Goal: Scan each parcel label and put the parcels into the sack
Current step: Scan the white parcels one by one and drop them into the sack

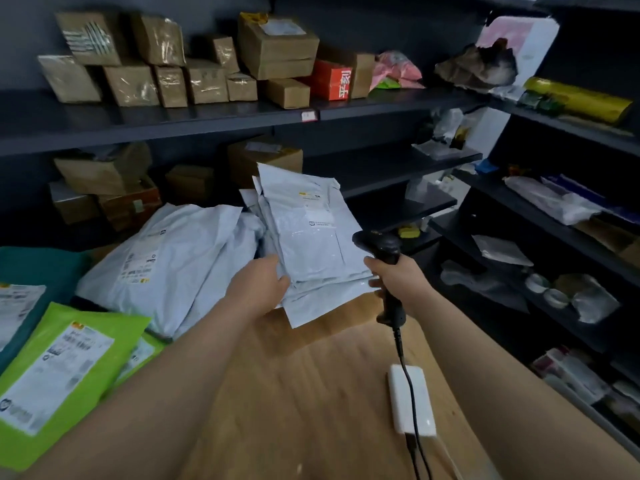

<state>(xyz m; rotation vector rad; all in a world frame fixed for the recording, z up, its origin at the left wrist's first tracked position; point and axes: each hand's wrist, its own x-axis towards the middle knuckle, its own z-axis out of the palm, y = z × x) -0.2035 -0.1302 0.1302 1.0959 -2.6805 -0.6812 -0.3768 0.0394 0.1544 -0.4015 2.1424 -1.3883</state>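
We see the left hand (pixel 258 289) gripping a stack of grey poly mailers (pixel 322 296) by its near left corner, thumb on top and the fingers hidden beneath, so that the stack stands tilted up off the wooden table (pixel 294 393). The top mailer (pixel 311 244) faces us, and its white label (pixel 317 209) sits in the upper half; the print is too small for us to read. The right hand (pixel 401 275) is wrapped round the handle of a black barcode scanner (pixel 381 247), whose head lies just beside the right edge of the top mailer; we cannot tell whether the two touch. The scanner's black cable (pixel 403 362) runs down toward us across a white rectangular block (pixel 420 393) lying on the table. To the left of the held stack, large grey mailers (pixel 166 261) lie piled on the table, and nearer us, at the left edge, a bright green mailer (pixel 65 368) lies label up over another green one. Behind these we make out teal fabric (pixel 41 268), but we cannot tell whether it is the sack. Dark shelves (pixel 207 112) line the back and right walls; the upper back shelf carries taped cardboard boxes (pixel 277 46) and a red box (pixel 330 81), and a yellow roll (pixel 578 98) lies on the right shelving.
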